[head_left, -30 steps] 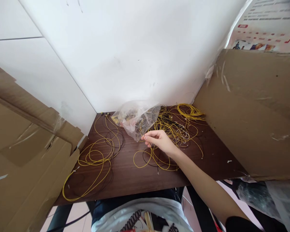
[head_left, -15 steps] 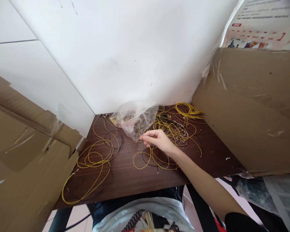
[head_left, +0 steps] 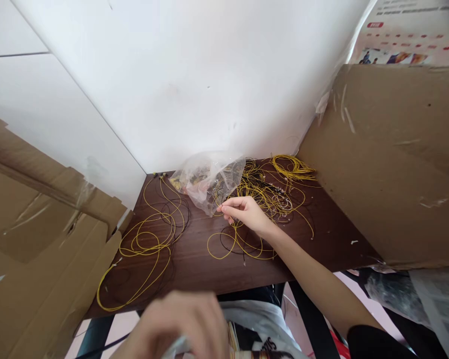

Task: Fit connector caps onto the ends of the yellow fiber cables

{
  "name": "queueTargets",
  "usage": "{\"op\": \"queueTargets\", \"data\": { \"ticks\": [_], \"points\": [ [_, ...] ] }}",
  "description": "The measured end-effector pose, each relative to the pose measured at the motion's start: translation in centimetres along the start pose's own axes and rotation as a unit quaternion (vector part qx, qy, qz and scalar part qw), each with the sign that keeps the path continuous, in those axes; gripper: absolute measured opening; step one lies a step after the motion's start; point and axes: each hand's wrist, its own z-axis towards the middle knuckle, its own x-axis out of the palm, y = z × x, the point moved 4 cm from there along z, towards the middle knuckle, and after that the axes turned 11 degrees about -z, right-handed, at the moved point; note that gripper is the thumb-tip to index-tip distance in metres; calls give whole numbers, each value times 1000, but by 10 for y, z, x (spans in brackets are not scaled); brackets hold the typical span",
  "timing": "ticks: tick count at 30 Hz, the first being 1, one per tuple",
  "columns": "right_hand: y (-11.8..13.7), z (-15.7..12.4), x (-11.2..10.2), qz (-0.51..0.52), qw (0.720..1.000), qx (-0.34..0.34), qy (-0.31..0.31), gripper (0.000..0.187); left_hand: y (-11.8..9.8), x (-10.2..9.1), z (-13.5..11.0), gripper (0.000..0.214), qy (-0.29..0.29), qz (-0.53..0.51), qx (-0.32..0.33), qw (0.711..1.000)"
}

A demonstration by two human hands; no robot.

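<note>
My right hand [head_left: 243, 212] reaches over the brown table, thumb and fingertips pinched on a thin wire at the front edge of a clear plastic bag [head_left: 200, 187]. Yellow and black wires [head_left: 264, 197] lie in a tangle behind and right of that hand. Loose loops of yellow wire [head_left: 230, 257] rest on the wood in front of it. At the bottom of the view my left hand [head_left: 183, 324] is raised in front of my body, blurred by motion. Its fingers are bent, and whether they hold anything cannot be seen.
Yellow wire loops [head_left: 145, 249] spread over the table's left side. A coiled yellow bundle [head_left: 294, 168] lies at the back right. Cardboard walls [head_left: 389, 164] stand on both sides, with a white wall [head_left: 209, 89] behind. The table's front edge [head_left: 247, 289] is close to my body.
My left hand has come into view from below. The right hand keeps its pinch at nearly the same place by the bag.
</note>
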Motion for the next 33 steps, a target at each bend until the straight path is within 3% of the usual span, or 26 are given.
{"op": "queueTargets", "data": {
  "ticks": [2,4,6,9,12,14,19,25,33],
  "points": [
    [-1,0,2,-30,999,-11,3,26,-2,-28,24,11,-189,21,95,977],
    [-3,0,5,-72,997,-24,7,26,8,-53,47,11,-314,-62,150,936],
    [-5,-1,10,-120,992,-41,13,25,24,-73,64,23,-387,-86,161,904],
    [-6,-4,17,-184,980,-73,24,21,41,-90,75,31,-434,-57,165,884],
    [-7,-6,22,-227,970,-86,30,19,45,-92,69,26,-449,14,204,870],
    [-7,-7,23,-241,966,-90,32,18,47,-89,66,25,-434,43,201,877],
    [-7,-9,24,-243,965,-95,21,18,53,-83,66,34,-402,47,178,897],
    [-5,-8,21,-263,960,-98,11,18,55,-85,67,34,-421,61,173,889],
    [1,-9,16,-393,905,-161,20,19,56,-84,65,26,-453,64,183,870]
  ]
}}
